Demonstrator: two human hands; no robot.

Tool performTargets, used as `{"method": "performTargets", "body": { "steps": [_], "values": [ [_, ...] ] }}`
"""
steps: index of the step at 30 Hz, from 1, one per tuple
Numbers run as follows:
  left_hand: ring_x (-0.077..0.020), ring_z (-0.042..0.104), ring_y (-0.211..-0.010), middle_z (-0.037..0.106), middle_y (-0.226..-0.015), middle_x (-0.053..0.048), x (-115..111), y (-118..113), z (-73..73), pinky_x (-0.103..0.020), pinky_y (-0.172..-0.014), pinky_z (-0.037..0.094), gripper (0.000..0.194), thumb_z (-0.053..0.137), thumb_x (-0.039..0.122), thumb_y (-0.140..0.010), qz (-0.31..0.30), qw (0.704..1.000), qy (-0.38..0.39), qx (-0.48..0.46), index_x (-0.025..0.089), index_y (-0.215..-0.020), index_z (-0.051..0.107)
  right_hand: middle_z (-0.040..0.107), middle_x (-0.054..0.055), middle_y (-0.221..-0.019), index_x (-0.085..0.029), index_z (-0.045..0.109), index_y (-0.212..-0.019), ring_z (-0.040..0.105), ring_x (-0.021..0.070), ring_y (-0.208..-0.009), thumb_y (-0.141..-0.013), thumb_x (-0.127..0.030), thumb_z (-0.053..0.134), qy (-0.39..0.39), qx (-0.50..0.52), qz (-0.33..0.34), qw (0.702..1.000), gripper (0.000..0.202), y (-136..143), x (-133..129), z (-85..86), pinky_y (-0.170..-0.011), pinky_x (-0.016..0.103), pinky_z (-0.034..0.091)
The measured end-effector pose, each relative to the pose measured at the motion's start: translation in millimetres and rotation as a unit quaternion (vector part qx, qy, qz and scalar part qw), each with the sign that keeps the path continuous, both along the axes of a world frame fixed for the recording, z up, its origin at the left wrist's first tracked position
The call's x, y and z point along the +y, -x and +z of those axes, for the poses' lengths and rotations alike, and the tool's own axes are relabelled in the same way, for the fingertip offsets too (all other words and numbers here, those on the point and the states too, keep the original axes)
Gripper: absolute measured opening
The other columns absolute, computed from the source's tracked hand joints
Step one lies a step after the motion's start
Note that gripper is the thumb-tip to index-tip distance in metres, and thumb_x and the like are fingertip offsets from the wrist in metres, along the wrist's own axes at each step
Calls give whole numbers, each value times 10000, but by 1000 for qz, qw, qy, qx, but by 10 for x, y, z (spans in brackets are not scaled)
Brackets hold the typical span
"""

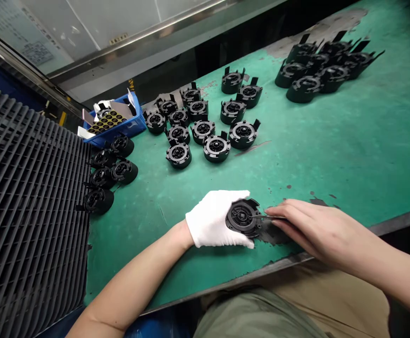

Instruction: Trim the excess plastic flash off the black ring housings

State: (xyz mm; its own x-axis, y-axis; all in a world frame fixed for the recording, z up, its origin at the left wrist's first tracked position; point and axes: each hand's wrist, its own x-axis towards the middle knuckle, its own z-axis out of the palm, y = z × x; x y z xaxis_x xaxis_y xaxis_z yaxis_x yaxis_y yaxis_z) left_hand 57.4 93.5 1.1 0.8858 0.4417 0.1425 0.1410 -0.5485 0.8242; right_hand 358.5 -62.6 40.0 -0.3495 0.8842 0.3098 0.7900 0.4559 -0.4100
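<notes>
Near the front edge of the green-topped table (313, 155), my left hand (212, 219), in a white glove, grips a round black plastic housing (243, 217) from its left side. Thumb and fingers wrap around its rim, and its ringed face with a central hub is turned up. My bare right hand (306, 224) pinches a thin metal tool, which looks like tweezers (266, 217), from the right. The tool's tip reaches over the housing's face, close to the hub. Whether the tip holds anything is too small to tell.
Several similar black housings (217, 148) stand in the middle of the table. More are clustered at the back right (304, 88) and the left (99, 201). A blue bin (134, 124) holds a sheet of round stickers (108, 122). Black ribbed trays (32, 211) are stacked at the left edge.
</notes>
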Motion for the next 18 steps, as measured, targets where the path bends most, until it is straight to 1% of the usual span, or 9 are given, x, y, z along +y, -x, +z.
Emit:
{"method": "performTargets", "body": {
  "steps": [2,3,5,7,9,11,13,15,18],
  "values": [
    [-519,920,-1501,948,-1540,-167,7,-41,-21,-645,-1314,772,1026,1273,734,-675,-7,1000,6,9,295,-1507,866,832,30,-991,-299,851,-1383,816,246,-805,-1240,-196,659,-22,-27,19,999,261,-9,64,81,-685,390,562],
    [-513,926,-1488,952,-1530,-163,9,-50,-33,-631,-1300,779,1019,1275,736,-672,-7,1000,9,10,294,-1497,872,820,35,-976,-294,856,-1393,798,250,-804,-1218,-143,652,-36,-43,30,998,307,-15,96,122,-695,392,552],
    [-516,914,-1518,939,-1583,-181,8,-49,-57,-633,-1324,768,1093,1279,742,-662,0,1000,12,5,279,-1559,859,808,45,-974,-272,851,-1409,763,257,-813,-1178,-49,626,-64,-68,51,994,392,-32,154,186,-746,395,556],
    [-523,888,-1575,908,-1667,-206,5,-36,-72,-654,-1375,740,1198,1282,745,-657,6,1000,14,1,261,-1653,826,814,48,-991,-254,841,-1417,745,255,-831,-1171,-16,611,-68,-76,71,992,413,-50,201,213,-810,396,575],
    [-526,868,-1612,882,-1721,-220,2,-25,-81,-672,-1408,720,1259,1281,748,-663,5,1000,20,-2,249,-1715,800,837,47,-1025,-247,834,-1398,753,247,-860,-1190,-23,598,-53,-70,88,992,386,-65,242,202,-842,394,580],
    [-526,861,-1624,867,-1745,-232,2,-19,-87,-682,-1417,715,1275,1273,760,-679,-2,1000,27,-7,237,-1737,791,865,47,-1074,-243,824,-1380,765,238,-893,-1219,-46,584,-46,-68,103,991,349,-76,283,171,-844,395,575],
    [-528,853,-1636,852,-1762,-247,3,-19,-95,-692,-1429,704,1295,1264,784,-685,-3,999,35,-10,223,-1749,782,869,48,-1089,-233,809,-1370,757,237,-901,-1254,-86,558,-58,-78,115,989,313,-84,327,143,-834,405,564],
    [-533,836,-1659,841,-1778,-252,4,-22,-98,-702,-1452,683,1323,1261,802,-672,1,999,44,-5,219,-1755,774,862,53,-1078,-236,804,-1356,741,245,-896,-1287,-130,520,-65,-93,122,986,311,-91,367,135,-831,414,547],
    [-528,837,-1657,856,-1758,-239,4,-31,-70,-697,-1461,670,1302,1265,792,-665,0,998,61,7,227,-1732,779,858,54,-1066,-264,812,-1326,723,257,-895,-1294,-141,491,-44,-96,127,986,346,-98,399,157,-836,422,516]
  ]
}}
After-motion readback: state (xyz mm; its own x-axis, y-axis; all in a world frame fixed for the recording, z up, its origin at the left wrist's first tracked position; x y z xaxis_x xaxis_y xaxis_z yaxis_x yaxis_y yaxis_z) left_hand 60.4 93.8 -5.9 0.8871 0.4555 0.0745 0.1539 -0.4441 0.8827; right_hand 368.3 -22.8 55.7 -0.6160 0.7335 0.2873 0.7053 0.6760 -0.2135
